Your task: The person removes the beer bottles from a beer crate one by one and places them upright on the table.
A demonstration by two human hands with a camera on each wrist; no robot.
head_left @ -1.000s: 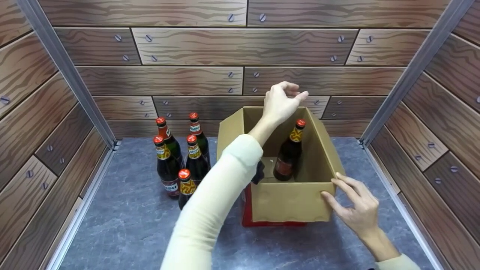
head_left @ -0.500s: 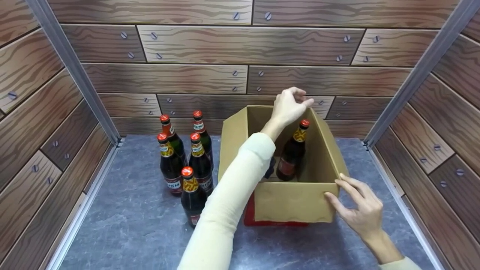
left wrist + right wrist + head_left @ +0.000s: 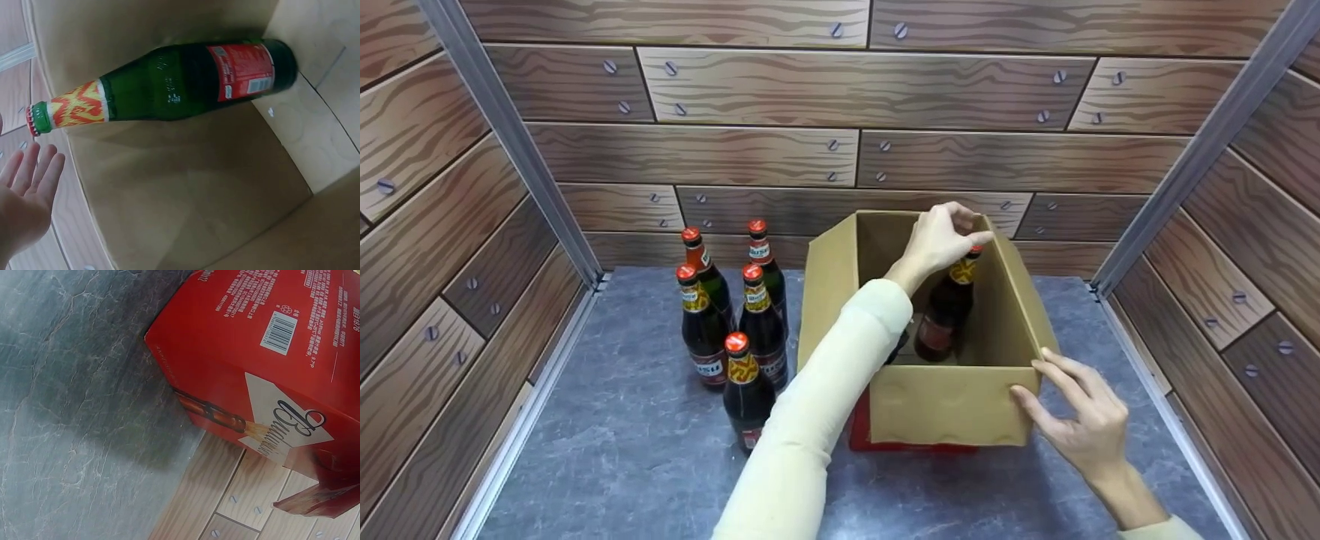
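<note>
A beer bottle (image 3: 945, 319) with a red cap and a patterned yellow neck label stands in an opened cardboard box (image 3: 949, 405). Just over its top is my left hand (image 3: 937, 240), thumb overlapping the cap in the head view. The left wrist view shows that hand (image 3: 25, 202) with fingers extended beside the cap and the green glass bottle (image 3: 174, 84) against the box wall. At the box's near right corner, my right hand (image 3: 1084, 416) pinches the flap edge between thumb and fingers. That hand is outside the right wrist view, where the box's red printed outside (image 3: 225, 343) shows.
Several more capped beer bottles (image 3: 742, 405) stand upright in a group left of the box, near my left forearm. Grey marbled tabletop (image 3: 615, 465) lies beneath everything. Wood-patterned walls (image 3: 750, 157) with metal corner rails (image 3: 495, 127) enclose the back and sides.
My left hand has moved slightly right and down, from above the bottle to its cap. The right hand keeps its grip on the box corner. The head view has shifted a little.
</note>
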